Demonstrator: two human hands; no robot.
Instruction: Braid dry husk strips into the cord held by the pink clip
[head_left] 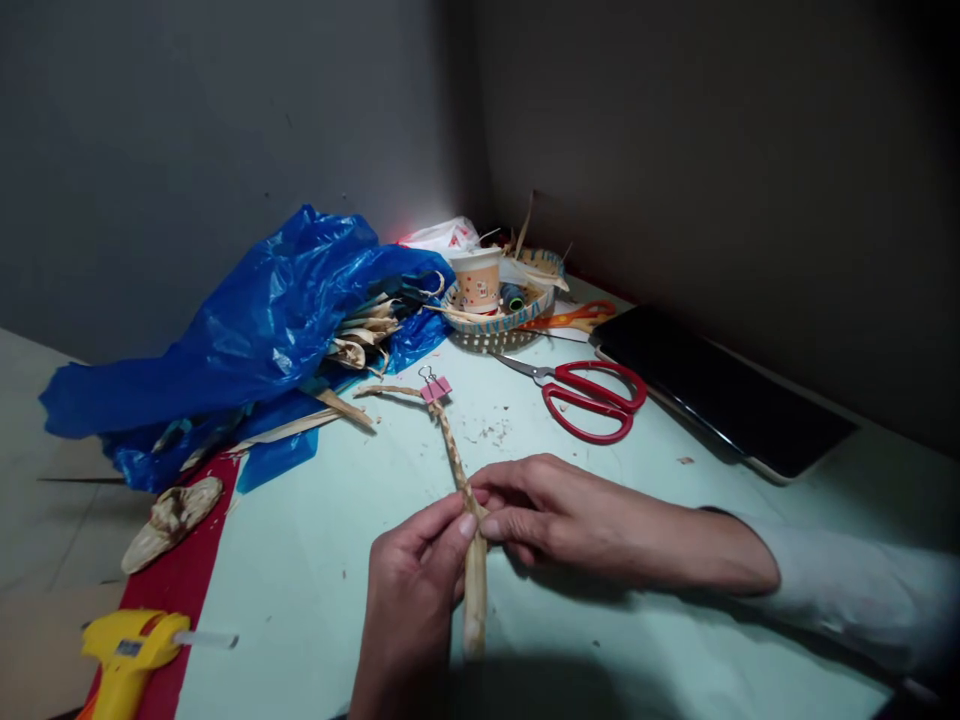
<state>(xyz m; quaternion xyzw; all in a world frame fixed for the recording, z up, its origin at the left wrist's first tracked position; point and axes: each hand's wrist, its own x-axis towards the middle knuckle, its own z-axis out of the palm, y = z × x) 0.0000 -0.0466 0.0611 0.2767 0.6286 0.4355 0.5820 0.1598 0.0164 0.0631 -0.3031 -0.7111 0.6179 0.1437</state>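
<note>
A braid of dried plant strips (452, 450) runs down the middle of the pale green tabletop, its far end pinched in a pink binder clip (436, 389). My left hand (420, 570) grips the braid's near part between thumb and fingers. From the right, my right hand (536, 510) pinches the same spot, thumb and fingertips closed on the strips. A wide loose strip (475, 600) hangs from there toward me. Another thin strand sticks out left of the clip. The fingertips partly hide the point where braid and loose strip meet.
Red-handled scissors (592, 400) lie right of the clip, beside a black tablet (720, 390). A blue plastic bag (262, 310) of dried strips fills the back left. Behind stands a woven basket (495, 325) with a cup. A yellow glue gun (135, 650) is front left.
</note>
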